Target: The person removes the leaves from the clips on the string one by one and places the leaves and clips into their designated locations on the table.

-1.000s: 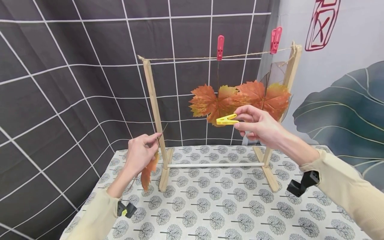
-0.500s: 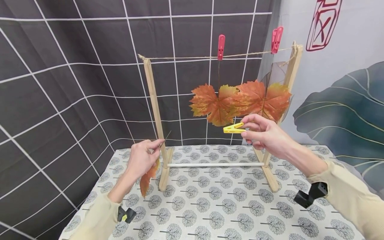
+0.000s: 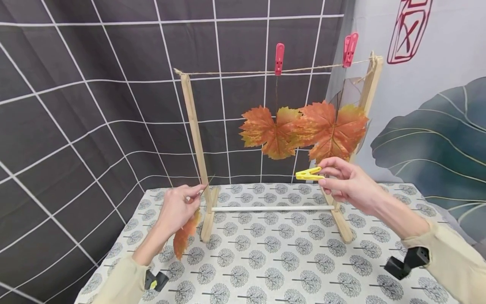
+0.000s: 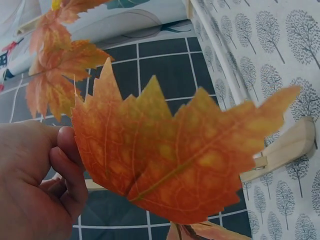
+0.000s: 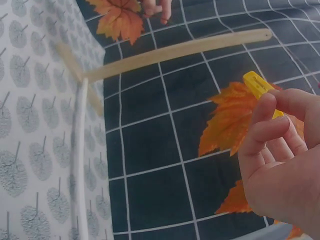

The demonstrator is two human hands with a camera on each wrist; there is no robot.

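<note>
My left hand [image 3: 177, 210] pinches the thin stem of an orange artificial leaf [image 3: 185, 234] beside the left post. Below that hand the leaf hangs nearly edge-on in the head view; its broad face [image 4: 165, 155] fills the left wrist view. A yellow clothespin [image 3: 306, 174] is pinched between thumb and fingers of my right hand [image 3: 351, 185], in front of the rack's right side. Pink clothespins [image 3: 279, 59] hold two more orange leaves, a middle leaf [image 3: 271, 133] and a right leaf [image 3: 336, 133], by their stems on the twine [image 3: 235, 74].
A wooden rack, with a left post [image 3: 196, 135], a right post [image 3: 369, 86] and a white lower bar [image 3: 271, 209], stands on the tree-patterned tablecloth [image 3: 273, 270]. Behind it hangs a dark grid-patterned curtain [image 3: 125, 101]. A pale backdrop [image 3: 448, 55] hangs at the right.
My right hand has moved down and to the right with the yellow clothespin. My left hand has lowered slightly with the leaf. The clipped leaves stay in place.
</note>
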